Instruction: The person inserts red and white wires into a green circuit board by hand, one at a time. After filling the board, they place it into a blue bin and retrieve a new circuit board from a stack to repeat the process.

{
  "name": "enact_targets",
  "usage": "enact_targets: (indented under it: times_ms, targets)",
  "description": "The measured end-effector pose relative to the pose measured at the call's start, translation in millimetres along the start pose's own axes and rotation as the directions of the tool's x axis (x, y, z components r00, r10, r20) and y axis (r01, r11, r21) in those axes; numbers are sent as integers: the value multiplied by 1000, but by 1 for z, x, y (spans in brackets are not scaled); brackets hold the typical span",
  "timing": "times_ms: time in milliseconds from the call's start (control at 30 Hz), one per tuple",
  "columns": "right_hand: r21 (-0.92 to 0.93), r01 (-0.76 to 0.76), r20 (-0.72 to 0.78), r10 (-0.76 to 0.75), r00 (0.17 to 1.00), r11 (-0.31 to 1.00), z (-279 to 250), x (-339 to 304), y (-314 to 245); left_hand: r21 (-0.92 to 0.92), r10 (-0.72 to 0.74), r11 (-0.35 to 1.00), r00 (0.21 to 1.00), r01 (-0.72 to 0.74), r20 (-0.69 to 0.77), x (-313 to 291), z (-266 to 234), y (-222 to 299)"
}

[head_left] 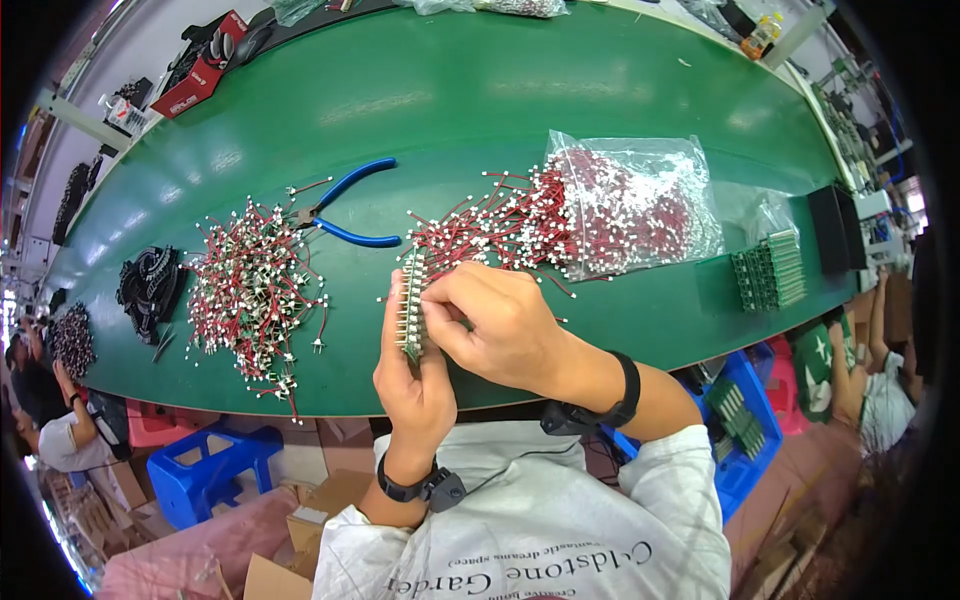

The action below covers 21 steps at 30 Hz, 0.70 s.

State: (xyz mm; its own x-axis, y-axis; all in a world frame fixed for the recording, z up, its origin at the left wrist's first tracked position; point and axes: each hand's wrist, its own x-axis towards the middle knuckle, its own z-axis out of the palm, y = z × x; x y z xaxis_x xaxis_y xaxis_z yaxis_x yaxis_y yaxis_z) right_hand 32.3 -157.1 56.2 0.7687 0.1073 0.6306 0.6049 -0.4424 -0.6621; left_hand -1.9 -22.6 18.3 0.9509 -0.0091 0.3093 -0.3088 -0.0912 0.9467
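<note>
My left hand [412,395] holds a narrow strip of small circuit boards [411,310] on edge, with a row of white connectors and pins along it. At the strip's right side, my right hand [505,325] has its thumb and forefinger closed in a pinch; whatever is between these fingertips is hidden. Just beyond both hands, loose red cables with white plugs [490,228] spill from a clear plastic bag [705,215]. To the left lies a heap of small boards with red cables attached [255,290]. Blue-handled cutting pliers [352,180] lie spread beside that heap.
Stacked green circuit boards [770,272] and a black bin [833,228] stand at the right on the green table [430,110]. A black cable bundle [150,290] and tweezers [163,343] lie left. A blue stool [210,475] is below; people sit at both sides.
</note>
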Motion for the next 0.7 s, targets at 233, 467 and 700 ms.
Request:
enact_targets:
  times_ms: [233,467,700]
  targets:
    - [59,-36,-3,37,999,998,-5,3,0,54,24,998,999,-26,27,1,-10,1]
    - [92,-31,60,26,998,995,1,1,0,112,44,993,998,-50,53,-2,-21,-2]
    - [87,-34,99,25,995,996,9,2,0,169,89,980,991,-105,97,1,-35,-4]
